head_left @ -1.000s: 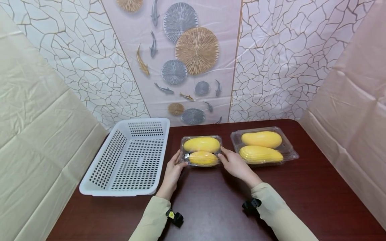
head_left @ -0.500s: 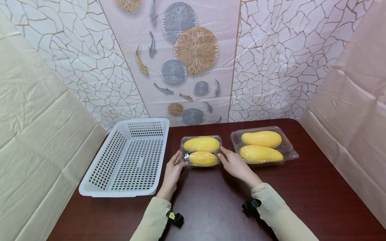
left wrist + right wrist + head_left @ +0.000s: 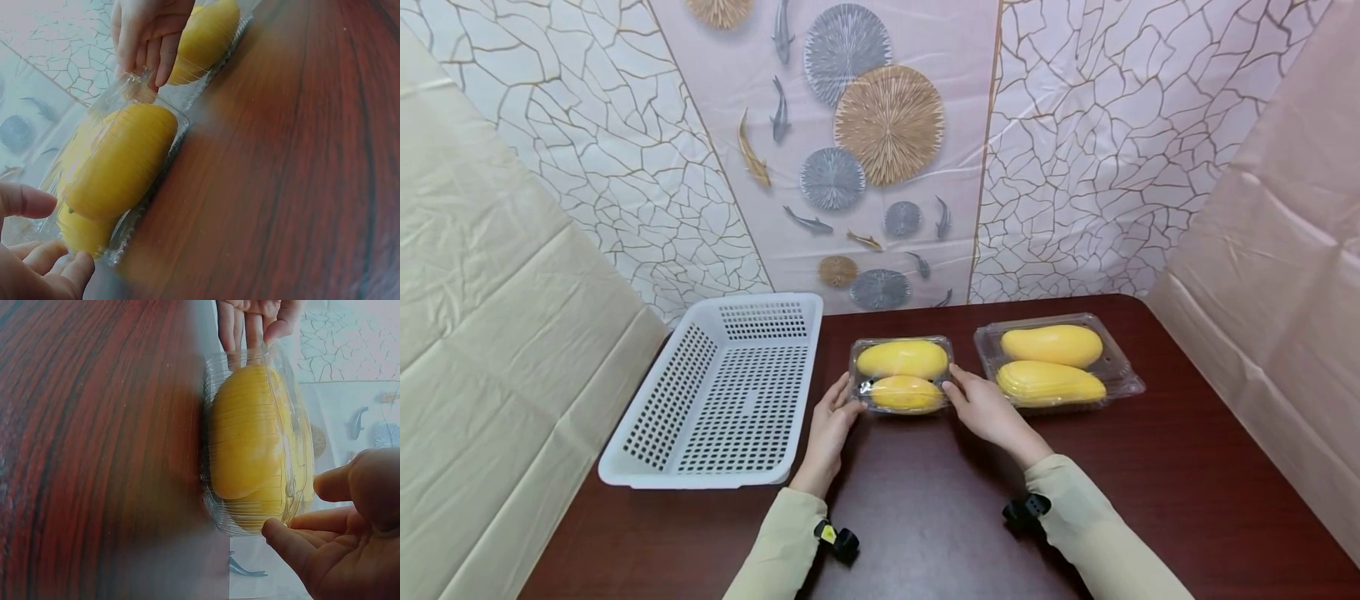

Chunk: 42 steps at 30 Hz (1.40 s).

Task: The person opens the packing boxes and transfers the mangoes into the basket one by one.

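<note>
In the middle of the dark red table stands a lidded clear plastic box (image 3: pixel 901 409) with two yellow mangoes (image 3: pixel 902 358) in it. My left hand (image 3: pixel 830 433) grips the box's left end, thumb at the near corner. The opposite end is held by my right hand (image 3: pixel 988 408), its fingertips at the side wall. The right wrist view shows the fingers (image 3: pixel 290 544) of the right hand at the ribbed wall, with the thumb up near the lid. In the left wrist view the left fingertips (image 3: pixel 80 265) lie low at the box's end.
A white perforated plastic basket (image 3: pixel 700 482) stands to the left, near my left hand. On the right lies a second, larger clear box (image 3: pixel 1116 383) with two yellow mangoes (image 3: pixel 1051 346). A patterned cloth (image 3: pixel 887 250) hangs behind the table (image 3: pixel 917 517).
</note>
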Motion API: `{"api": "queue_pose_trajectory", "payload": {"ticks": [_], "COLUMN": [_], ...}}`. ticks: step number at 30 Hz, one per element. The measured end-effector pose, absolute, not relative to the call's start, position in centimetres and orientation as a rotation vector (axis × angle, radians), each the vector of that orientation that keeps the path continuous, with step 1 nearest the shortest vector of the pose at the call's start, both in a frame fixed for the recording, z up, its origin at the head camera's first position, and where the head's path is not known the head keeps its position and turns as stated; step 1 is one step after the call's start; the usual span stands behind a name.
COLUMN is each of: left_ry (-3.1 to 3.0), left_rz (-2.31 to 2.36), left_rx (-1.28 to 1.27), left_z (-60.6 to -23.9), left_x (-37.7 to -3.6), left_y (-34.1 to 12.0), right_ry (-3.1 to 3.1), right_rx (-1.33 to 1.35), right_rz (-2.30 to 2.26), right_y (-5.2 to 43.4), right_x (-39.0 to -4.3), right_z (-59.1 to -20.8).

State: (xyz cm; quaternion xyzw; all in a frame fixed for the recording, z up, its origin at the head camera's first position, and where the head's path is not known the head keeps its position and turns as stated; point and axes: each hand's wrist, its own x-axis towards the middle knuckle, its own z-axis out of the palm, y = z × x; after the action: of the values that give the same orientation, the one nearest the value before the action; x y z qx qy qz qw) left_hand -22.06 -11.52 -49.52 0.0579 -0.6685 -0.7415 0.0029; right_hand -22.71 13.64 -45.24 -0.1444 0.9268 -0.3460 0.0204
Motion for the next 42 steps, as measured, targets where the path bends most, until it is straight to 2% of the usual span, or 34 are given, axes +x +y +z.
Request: {"api": "queue_pose_trajectory", "payload": {"ticks": [30, 42], "left_ry": [-1.918, -1.935], "left_rz": [-2.479, -2.433], "left_rx": [0.236, 0.24], "left_z": [-49.6, -49.9], "left_x": [-22.0, -22.2], "left_y": [-11.6, -11.2], "right_ry": [2.82, 2.942], "right_rx": [-0.464, -0.639], "right_rz": [-1.025, -0.939], "right_y": [13.8, 12.9], "right_x": [-23.4, -23.6], "right_z": [-44.2, -42.8]}}
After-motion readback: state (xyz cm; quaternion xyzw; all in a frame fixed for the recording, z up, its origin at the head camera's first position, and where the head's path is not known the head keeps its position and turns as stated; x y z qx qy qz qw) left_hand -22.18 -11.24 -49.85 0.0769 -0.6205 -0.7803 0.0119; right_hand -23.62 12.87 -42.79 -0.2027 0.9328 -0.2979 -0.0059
